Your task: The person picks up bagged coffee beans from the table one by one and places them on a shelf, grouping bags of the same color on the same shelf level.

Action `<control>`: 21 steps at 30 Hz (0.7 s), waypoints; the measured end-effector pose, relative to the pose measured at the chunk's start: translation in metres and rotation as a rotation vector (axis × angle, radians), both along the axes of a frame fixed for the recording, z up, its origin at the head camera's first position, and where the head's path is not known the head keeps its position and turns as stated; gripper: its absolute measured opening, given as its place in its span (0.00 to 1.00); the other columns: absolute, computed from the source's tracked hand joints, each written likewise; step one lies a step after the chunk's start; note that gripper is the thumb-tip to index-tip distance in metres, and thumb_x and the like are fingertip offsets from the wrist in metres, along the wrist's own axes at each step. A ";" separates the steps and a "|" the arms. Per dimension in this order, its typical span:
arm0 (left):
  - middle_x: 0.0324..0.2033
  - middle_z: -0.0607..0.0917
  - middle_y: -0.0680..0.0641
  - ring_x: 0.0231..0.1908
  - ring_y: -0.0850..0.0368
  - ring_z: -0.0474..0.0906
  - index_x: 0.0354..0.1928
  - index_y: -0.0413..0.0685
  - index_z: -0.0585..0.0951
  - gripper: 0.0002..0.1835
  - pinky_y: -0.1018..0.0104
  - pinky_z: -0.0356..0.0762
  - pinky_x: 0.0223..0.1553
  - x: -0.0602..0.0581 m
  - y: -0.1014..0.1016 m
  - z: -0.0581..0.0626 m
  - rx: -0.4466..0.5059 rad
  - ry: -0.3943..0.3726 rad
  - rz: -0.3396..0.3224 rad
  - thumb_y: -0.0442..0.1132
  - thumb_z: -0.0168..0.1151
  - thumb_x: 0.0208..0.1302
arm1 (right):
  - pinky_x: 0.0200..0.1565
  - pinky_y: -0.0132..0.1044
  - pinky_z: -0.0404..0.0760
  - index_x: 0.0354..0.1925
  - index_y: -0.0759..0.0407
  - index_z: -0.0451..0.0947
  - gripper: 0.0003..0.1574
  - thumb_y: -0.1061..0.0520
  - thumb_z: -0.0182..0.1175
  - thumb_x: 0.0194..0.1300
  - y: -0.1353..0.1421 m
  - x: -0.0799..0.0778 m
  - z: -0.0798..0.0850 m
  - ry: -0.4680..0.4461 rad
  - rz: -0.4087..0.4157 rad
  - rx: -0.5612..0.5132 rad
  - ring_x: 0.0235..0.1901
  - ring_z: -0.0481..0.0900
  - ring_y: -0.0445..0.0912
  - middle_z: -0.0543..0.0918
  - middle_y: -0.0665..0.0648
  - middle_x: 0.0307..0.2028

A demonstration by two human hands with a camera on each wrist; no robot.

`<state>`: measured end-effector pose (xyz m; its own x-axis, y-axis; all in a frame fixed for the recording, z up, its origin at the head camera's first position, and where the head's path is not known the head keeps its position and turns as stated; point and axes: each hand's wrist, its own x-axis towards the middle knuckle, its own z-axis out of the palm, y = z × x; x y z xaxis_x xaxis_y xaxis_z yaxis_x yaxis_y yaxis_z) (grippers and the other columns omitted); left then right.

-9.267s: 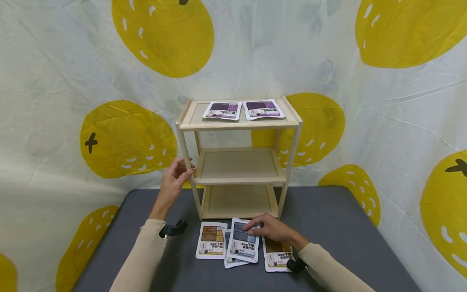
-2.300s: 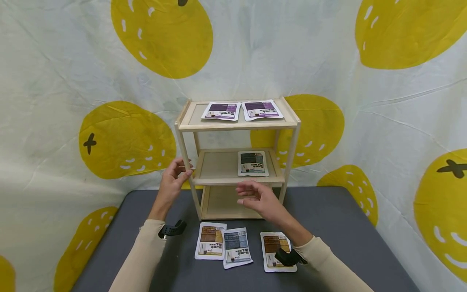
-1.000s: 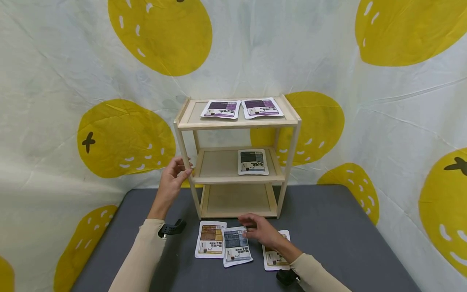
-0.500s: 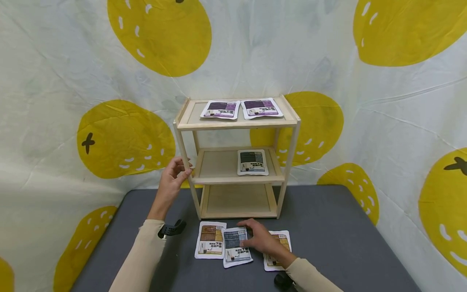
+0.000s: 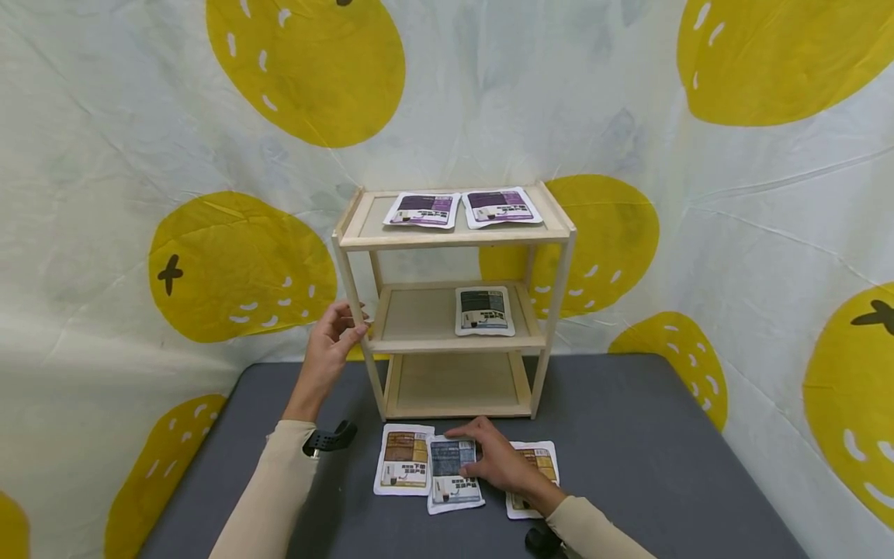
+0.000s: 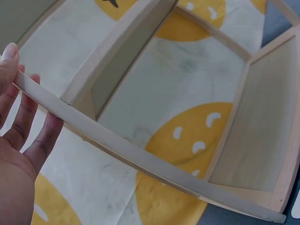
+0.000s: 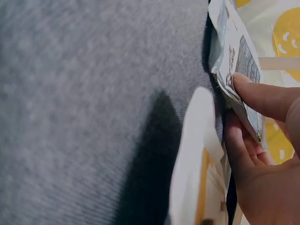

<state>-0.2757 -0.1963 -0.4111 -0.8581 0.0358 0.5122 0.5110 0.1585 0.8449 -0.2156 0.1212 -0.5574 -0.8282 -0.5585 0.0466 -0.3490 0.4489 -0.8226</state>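
My left hand [image 5: 328,349] holds the left front post of a three-tier wooden shelf [image 5: 457,346]; in the left wrist view the thumb lies on one side of the post [image 6: 117,140], the fingers on the other. On the table in front of the shelf lies a white pouch with a blue label [image 5: 445,460]. My right hand [image 5: 496,460] pinches its right edge. The right wrist view shows the thumb on the face of this pouch [image 7: 248,61] and the fingers under its edge, which is slightly raised.
Brown-labelled pouches lie to the left [image 5: 403,460] and right, the right brown pouch [image 5: 547,456] partly under my right wrist. A dark-labelled pouch [image 5: 485,310] sits on the middle tier's right side. Two purple-labelled pouches [image 5: 422,210] lie on the top tier. The table [image 5: 628,442] is dark grey.
Earlier, the upper of two overlapping blue pouches went from the table to the middle tier. My right hand then came back down and took hold of the other. The left hand stayed put.
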 end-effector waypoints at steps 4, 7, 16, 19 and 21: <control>0.47 0.81 0.43 0.49 0.41 0.77 0.62 0.41 0.74 0.19 0.70 0.80 0.46 0.001 0.001 0.001 0.009 -0.006 -0.002 0.29 0.62 0.71 | 0.49 0.41 0.72 0.66 0.49 0.77 0.38 0.66 0.72 0.59 0.002 0.001 0.002 0.011 0.015 -0.030 0.46 0.70 0.50 0.72 0.56 0.49; 0.47 0.80 0.41 0.49 0.42 0.77 0.62 0.42 0.75 0.19 0.69 0.81 0.46 -0.001 0.000 0.000 0.015 -0.005 0.001 0.30 0.62 0.71 | 0.55 0.47 0.75 0.64 0.46 0.80 0.33 0.63 0.70 0.62 0.004 0.002 0.003 0.009 0.028 -0.028 0.55 0.75 0.54 0.78 0.55 0.55; 0.44 0.81 0.53 0.50 0.36 0.76 0.62 0.39 0.74 0.20 0.70 0.81 0.45 -0.002 0.000 0.001 0.022 -0.026 0.005 0.25 0.60 0.70 | 0.28 0.30 0.70 0.51 0.49 0.85 0.17 0.61 0.69 0.65 0.004 0.005 0.005 -0.074 0.032 -0.069 0.23 0.69 0.37 0.86 0.54 0.47; 0.44 0.81 0.54 0.50 0.37 0.76 0.62 0.36 0.73 0.20 0.69 0.81 0.46 -0.002 0.000 0.000 0.021 -0.032 0.007 0.23 0.59 0.69 | 0.22 0.29 0.66 0.52 0.51 0.85 0.18 0.63 0.70 0.64 0.005 0.005 0.005 -0.112 0.025 -0.096 0.16 0.62 0.35 0.84 0.58 0.48; 0.44 0.81 0.54 0.49 0.41 0.77 0.62 0.36 0.73 0.20 0.70 0.81 0.46 -0.002 0.001 0.000 0.017 -0.033 0.010 0.24 0.59 0.69 | 0.20 0.29 0.65 0.52 0.52 0.85 0.19 0.63 0.70 0.63 0.005 0.006 0.006 -0.129 0.022 -0.112 0.15 0.61 0.35 0.83 0.59 0.50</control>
<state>-0.2778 -0.1956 -0.4111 -0.8747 0.0186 0.4843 0.4814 0.1495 0.8637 -0.2095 0.1257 -0.5516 -0.8191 -0.5736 0.0035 -0.2460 0.3457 -0.9055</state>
